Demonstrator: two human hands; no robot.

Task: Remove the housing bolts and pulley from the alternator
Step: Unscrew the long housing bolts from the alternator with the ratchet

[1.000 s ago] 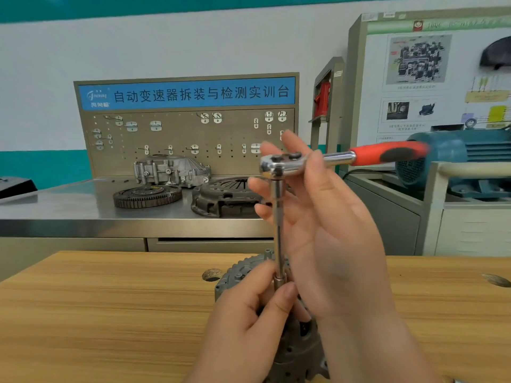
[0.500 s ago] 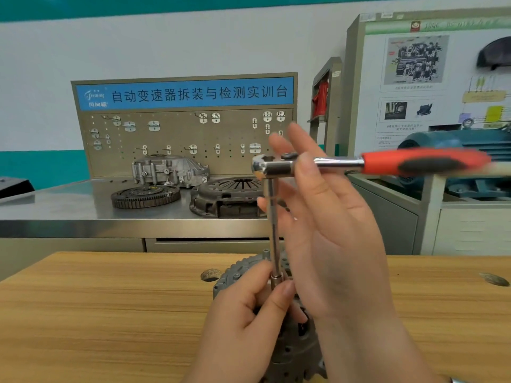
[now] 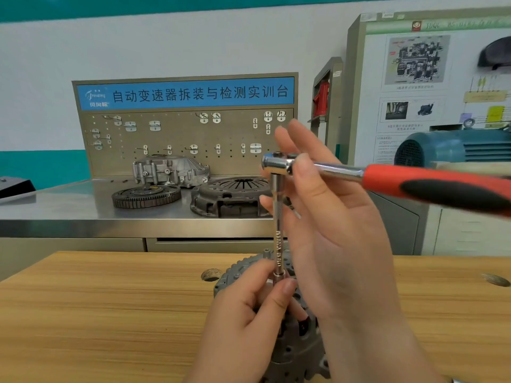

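Observation:
The grey alternator stands on the wooden table, mostly hidden behind my hands. A ratchet wrench with a red and black handle sits on a long vertical extension bar that runs down to the alternator's top. My left hand pinches the socket at the bar's lower end. My right hand is raised beside the bar, fingers straight, thumb lying against the ratchet head. The bolt under the socket is hidden.
Behind the table a steel bench carries a flywheel, a clutch cover and a grey housing before a pegboard. A blue motor and display board stand at right. Holes mark the tabletop.
The ratchet handle has swung toward me and to the right, its end now lower. My right hand's fingers have straightened along the head. My left hand keeps its pinch on the socket.

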